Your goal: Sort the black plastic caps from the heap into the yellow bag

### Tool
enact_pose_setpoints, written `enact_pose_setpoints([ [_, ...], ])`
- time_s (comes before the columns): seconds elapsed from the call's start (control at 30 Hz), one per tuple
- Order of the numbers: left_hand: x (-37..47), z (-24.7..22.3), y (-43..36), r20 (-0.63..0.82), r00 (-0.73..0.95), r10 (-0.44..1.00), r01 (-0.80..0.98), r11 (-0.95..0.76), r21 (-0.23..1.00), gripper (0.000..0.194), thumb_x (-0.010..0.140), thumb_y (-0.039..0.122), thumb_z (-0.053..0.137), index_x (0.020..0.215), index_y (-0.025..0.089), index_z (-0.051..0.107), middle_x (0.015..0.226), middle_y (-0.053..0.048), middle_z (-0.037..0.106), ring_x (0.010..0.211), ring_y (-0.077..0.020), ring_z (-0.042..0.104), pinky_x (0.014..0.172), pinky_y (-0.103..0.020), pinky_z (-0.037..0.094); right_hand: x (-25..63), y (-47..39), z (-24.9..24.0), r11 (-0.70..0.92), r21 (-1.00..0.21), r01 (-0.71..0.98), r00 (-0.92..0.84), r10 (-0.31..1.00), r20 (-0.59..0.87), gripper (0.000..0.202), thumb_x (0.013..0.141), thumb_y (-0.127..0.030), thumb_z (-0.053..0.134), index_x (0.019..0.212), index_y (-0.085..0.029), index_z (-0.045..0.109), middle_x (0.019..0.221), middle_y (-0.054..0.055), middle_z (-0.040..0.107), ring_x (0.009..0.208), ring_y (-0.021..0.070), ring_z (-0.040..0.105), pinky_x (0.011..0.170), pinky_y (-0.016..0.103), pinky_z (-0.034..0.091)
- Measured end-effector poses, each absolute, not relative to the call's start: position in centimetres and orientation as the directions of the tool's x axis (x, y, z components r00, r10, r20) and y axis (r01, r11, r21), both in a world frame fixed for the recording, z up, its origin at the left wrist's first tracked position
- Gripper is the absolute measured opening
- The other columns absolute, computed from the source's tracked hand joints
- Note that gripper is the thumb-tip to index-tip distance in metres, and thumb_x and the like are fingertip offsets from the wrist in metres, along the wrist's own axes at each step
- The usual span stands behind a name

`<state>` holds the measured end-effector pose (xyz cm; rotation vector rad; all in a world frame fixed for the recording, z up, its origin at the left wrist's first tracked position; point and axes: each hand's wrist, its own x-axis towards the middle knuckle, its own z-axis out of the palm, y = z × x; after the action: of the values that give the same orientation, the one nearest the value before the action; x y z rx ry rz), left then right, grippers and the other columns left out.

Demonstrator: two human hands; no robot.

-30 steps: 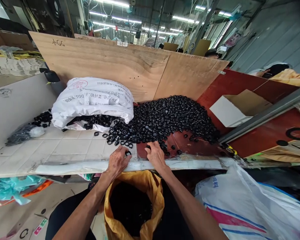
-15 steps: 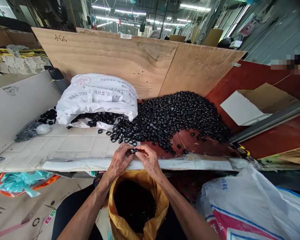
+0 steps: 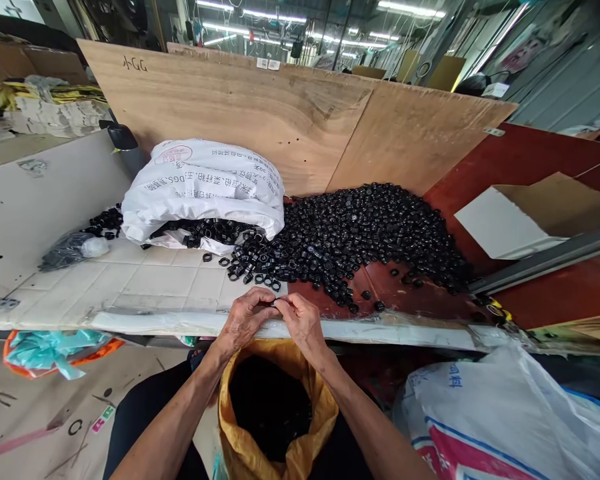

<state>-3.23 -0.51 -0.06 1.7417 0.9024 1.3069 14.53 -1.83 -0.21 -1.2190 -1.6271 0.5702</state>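
Observation:
My left hand (image 3: 245, 319) and my right hand (image 3: 301, 321) meet at the front edge of the bench, fingertips pinched together. Between them a small black part (image 3: 274, 303) shows, mostly hidden by the fingers. Just beyond lie loose black rings (image 3: 260, 278), which run into a large heap of small black parts (image 3: 375, 223). A white printed sack (image 3: 205, 180) lies on its side with black rings at its mouth. Below my hands an open yellow sack (image 3: 229, 407) stands between my legs, its inside dark with black pieces.
A white bench edge (image 3: 170, 325) runs across the front. Plywood (image 3: 260, 107) stands behind the heap. On the right are an open carton (image 3: 505, 223), a metal bar (image 3: 555, 257) and a large white bag (image 3: 460, 400). An orange-rimmed basket (image 3: 13, 363) sits low on the left.
My fingertips have drawn closer together, covering more of the black parts that showed between them. The whole view has shifted slightly, with the bench scene further right.

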Motion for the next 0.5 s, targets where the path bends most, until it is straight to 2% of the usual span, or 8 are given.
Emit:
enact_pose_setpoints([
  [0.1,-3.4,-0.1,-0.5,0.442,0.251,0.861,0.095,-0.476,0.874,0.011,0.093,0.021,0.076,0.103,0.022,0.075,0.104,-0.004,0.073,0.099,-0.0177,0.069,0.093,-0.030,0.054,14.3,-1.5,-0.1,0.403,-0.734,0.547,-0.006,0.878,0.478,0.048,0.102,-0.044,0.056,0.061,-0.021,0.046,0.057,-0.003,0.048,0.054,0.0115,0.042,0.056,0.027,0.034],
  [0.2,-3.4,0.2,-0.6,0.417,0.260,0.871,0.080,-0.449,0.890,0.011,0.094,0.022,0.074,0.105,0.022,0.076,0.108,-0.005,0.074,0.101,-0.0190,0.070,0.094,-0.031,0.055,14.1,-1.2,-0.2,0.346,-0.762,0.548,0.039,0.899,0.436,0.051,0.099,-0.051,0.060,0.060,-0.022,0.043,0.055,-0.005,0.043,0.052,0.0105,0.038,0.053,0.027,0.030],
  [0.27,-3.3,0.5,-0.7,0.401,0.268,0.876,0.073,-0.433,0.898,0.010,0.095,0.023,0.073,0.105,0.022,0.076,0.108,-0.006,0.074,0.101,-0.0194,0.071,0.093,-0.031,0.056,13.9,-1.1,-0.4,0.291,-0.826,0.483,0.071,0.927,0.367,0.049,0.095,-0.053,0.065,0.063,-0.022,0.046,0.057,-0.004,0.047,0.053,0.0110,0.041,0.052,0.025,0.033],
  [0.37,-3.2,0.3,-0.7,0.389,0.261,0.883,0.079,-0.421,0.903,0.007,0.095,0.024,0.074,0.102,0.021,0.075,0.105,-0.005,0.073,0.100,-0.0188,0.070,0.092,-0.030,0.056,13.7,-1.2,-0.7,0.207,-0.937,0.282,0.070,0.969,0.235,0.039,0.090,-0.053,0.071,0.074,-0.022,0.054,0.063,-0.003,0.055,0.054,0.0125,0.049,0.051,0.024,0.041],
  [0.5,-3.1,-0.6,-0.5,0.395,0.190,0.899,0.067,-0.413,0.908,0.010,0.093,0.029,0.077,0.100,0.022,0.074,0.106,-0.004,0.072,0.100,-0.0185,0.070,0.092,-0.030,0.056,13.9,-1.8,-0.7,0.189,-0.977,0.103,0.020,0.981,0.192,0.028,0.089,-0.047,0.073,0.087,-0.022,0.060,0.073,-0.002,0.060,0.060,0.0151,0.060,0.059,0.027,0.056],
])
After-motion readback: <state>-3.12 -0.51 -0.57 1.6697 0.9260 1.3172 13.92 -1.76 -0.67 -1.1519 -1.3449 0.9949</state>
